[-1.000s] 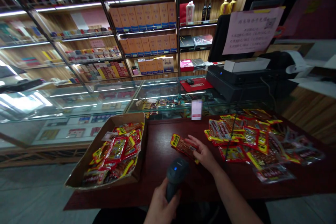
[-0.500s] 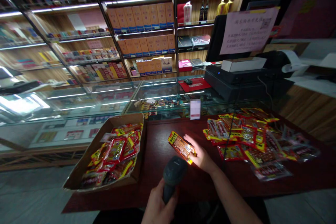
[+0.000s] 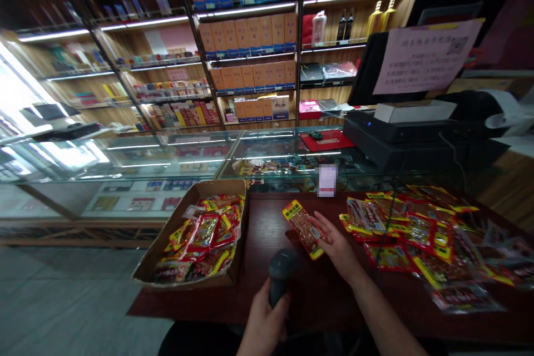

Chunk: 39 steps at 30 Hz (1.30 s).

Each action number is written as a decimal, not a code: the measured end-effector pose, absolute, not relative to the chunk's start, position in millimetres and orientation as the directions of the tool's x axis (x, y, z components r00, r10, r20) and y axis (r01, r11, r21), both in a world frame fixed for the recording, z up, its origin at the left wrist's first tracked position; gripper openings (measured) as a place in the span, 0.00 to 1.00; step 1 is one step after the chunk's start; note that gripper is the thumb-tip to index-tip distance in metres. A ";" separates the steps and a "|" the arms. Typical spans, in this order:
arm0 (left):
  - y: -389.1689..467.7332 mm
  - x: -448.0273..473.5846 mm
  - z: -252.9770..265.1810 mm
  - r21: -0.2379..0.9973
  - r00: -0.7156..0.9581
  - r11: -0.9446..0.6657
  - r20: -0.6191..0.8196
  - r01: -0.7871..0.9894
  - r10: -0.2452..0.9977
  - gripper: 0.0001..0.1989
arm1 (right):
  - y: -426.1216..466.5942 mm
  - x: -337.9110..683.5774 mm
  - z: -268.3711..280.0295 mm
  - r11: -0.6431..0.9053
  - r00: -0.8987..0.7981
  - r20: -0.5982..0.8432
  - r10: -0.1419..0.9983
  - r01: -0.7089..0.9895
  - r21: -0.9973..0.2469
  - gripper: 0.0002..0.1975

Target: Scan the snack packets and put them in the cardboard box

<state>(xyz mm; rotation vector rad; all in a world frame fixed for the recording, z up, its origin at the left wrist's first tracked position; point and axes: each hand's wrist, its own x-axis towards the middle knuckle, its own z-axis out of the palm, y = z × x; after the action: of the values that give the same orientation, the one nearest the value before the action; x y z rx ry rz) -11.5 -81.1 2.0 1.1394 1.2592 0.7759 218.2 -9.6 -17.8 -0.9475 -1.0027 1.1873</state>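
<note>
My left hand (image 3: pixel 266 320) is wrapped round the handle of a dark barcode scanner (image 3: pixel 282 267), its head raised in front of me. My right hand (image 3: pixel 339 247) grips a red and yellow snack packet (image 3: pixel 303 228) by its right side, over the dark wooden table (image 3: pixel 267 217). The clear front of that packet shows brown food inside. Left of my hands, a cardboard box (image 3: pixel 144 275) holds a heap of similar packets (image 3: pixel 204 232). On the right side of the table lies a loose spread of more snack packets (image 3: pixel 421 231).
Beyond the table stands a glass display counter (image 3: pixel 200 150) with a red mat (image 3: pixel 327 140) on it. A monitor (image 3: pixel 367 69) with a paper sign and a black cash drawer (image 3: pixel 387 147) are at the right. A thin cable (image 3: pixel 390 222) crosses the packets.
The view has swung left, so everything appears shifted to the right. The bright light on the packet and right hand has gone. Both hands keep their holds.
</note>
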 end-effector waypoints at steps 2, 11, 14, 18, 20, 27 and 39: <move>-76.7 -13.3 -6.7 0.936 0.111 0.336 -0.346 0.101 0.931 0.24 | 4.1 197.0 3.3 0.085 0.055 0.070 0.996 -0.376 -0.923 0.37; -69.9 -16.0 -18.6 0.924 0.039 0.377 -0.379 0.060 0.925 0.30 | 102.4 40.8 63.4 0.026 -0.152 0.115 0.982 -0.493 -0.869 0.37; -70.5 -17.2 -23.6 0.929 0.033 0.366 -0.368 0.051 0.929 0.31 | 99.9 59.8 48.4 0.189 -0.013 0.195 0.981 -0.193 -0.963 0.32; -72.2 -16.9 -28.5 0.938 0.039 0.344 -0.346 0.045 0.937 0.30 | 65.7 163.5 19.9 0.134 0.238 0.346 0.908 0.616 -0.776 0.28; -72.6 -16.2 -30.0 0.946 0.059 0.320 -0.322 0.047 0.945 0.28 | 46.6 223.8 9.9 -0.174 0.395 0.375 0.839 0.847 -0.502 0.28; -71.6 -15.0 -26.7 0.951 0.067 0.305 -0.307 0.045 0.949 0.28 | 3.2 318.9 -19.5 -0.584 0.575 0.432 0.694 0.802 -0.129 0.27; -73.5 -16.3 -33.5 0.950 0.086 0.302 -0.308 0.081 0.947 0.28 | -18.3 318.9 -18.7 -0.320 0.364 0.395 0.844 0.931 -0.175 0.22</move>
<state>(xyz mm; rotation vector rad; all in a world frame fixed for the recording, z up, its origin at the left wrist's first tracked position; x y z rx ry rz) -16.3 -73.5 -33.5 1.0687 1.3162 0.8767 318.9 -18.3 -18.7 -2.2616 -1.5518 -0.3263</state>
